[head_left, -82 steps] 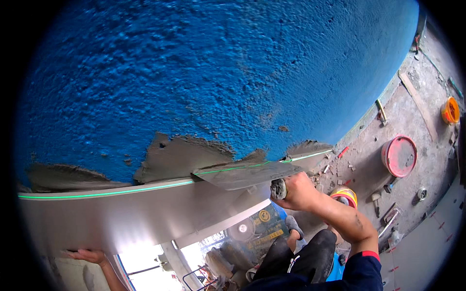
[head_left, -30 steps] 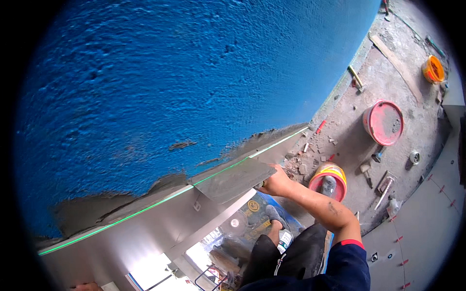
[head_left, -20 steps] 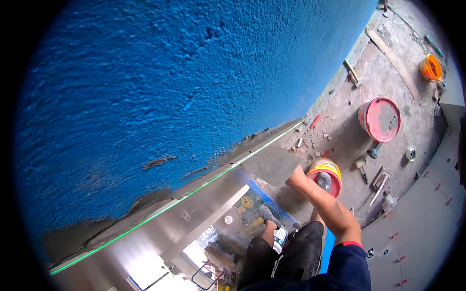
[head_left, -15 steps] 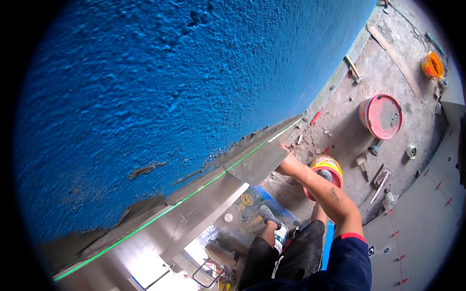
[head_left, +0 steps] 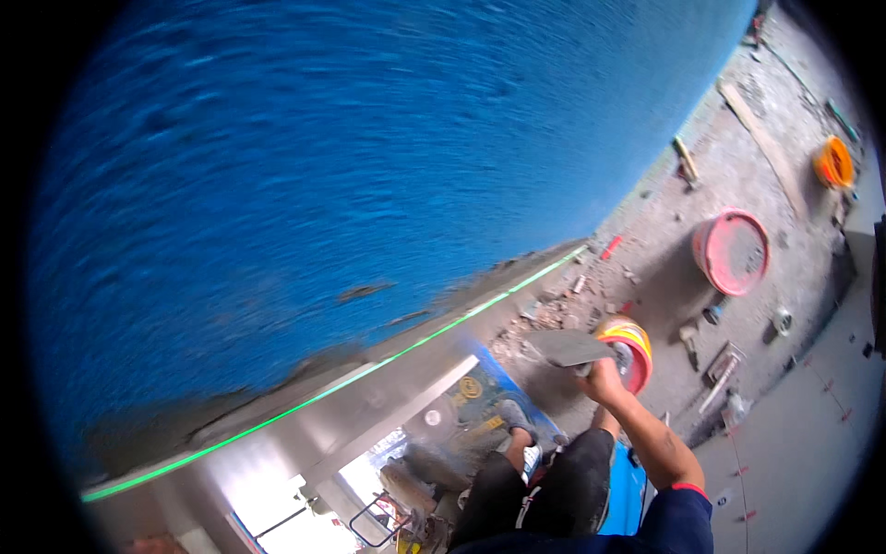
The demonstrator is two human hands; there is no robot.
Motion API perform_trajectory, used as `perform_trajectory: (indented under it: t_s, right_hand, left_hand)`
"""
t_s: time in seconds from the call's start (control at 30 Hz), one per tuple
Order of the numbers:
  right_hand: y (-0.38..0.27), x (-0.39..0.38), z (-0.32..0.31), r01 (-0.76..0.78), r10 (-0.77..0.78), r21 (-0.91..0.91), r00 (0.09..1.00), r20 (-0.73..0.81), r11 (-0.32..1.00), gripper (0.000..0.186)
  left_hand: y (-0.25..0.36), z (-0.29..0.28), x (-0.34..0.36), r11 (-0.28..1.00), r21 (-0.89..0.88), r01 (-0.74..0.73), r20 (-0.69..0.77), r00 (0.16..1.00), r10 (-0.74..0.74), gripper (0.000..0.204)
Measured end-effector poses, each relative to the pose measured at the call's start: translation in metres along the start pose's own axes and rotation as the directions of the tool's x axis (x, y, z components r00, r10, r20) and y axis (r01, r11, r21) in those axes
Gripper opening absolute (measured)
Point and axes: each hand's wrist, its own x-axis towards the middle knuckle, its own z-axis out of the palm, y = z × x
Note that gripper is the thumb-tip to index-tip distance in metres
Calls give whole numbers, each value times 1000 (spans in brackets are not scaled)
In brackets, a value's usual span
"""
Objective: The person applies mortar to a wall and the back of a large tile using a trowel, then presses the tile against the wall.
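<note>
My right hand (head_left: 604, 377) is wrapped around the grip of a flat steel trowel (head_left: 565, 348). The trowel is off the wall, with its thin grey blade tilted and standing over the rubble-strewn floor. Just beyond the hand is a red and yellow bucket (head_left: 639, 371), partly hidden by it and by my foot. A tall blue rough-coated wall (head_left: 351, 166) fills the upper left. Grey mortar and a bright green line (head_left: 406, 343) run along its lower edge. At the bottom left rim a blurred shape (head_left: 155, 545) may be my left hand; its fingers are not clear.
A red bucket (head_left: 736, 254) and an orange bucket (head_left: 833, 163) stand on the floor to the right. A hammer (head_left: 687, 164), a plank (head_left: 761, 143) and a notched trowel (head_left: 724, 365) lie about. My feet are on a raised blue support near a bright opening (head_left: 277, 503).
My right hand has drawn the trowel away from the wall edge, down and to the right, and its blade has turned. The view has shifted a little. A blurred shape has appeared at bottom left.
</note>
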Motion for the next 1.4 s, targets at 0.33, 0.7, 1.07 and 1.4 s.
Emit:
perform_trajectory:
  t_s: [0.33,0.7,1.07,1.4]
  right_hand:
    - [-127,63,-20,409,-475,-329,867,-149,851,42]
    - [-215,85,-9,460,-465,-66,870,-163,885,37]
    - [-209,81,-2,518,-518,-28,855,0,855,43]
    - [-223,82,-9,532,-532,-42,836,-134,846,43]
  left_hand:
    - [-16,6,-19,963,-174,207,5,978,-209,68]
    - [29,-5,1,945,-252,208,-45,973,-226,63]
    - [30,-7,10,994,-96,-59,-93,994,50,56]
    - [-17,7,-22,967,-207,148,-16,988,-155,64]
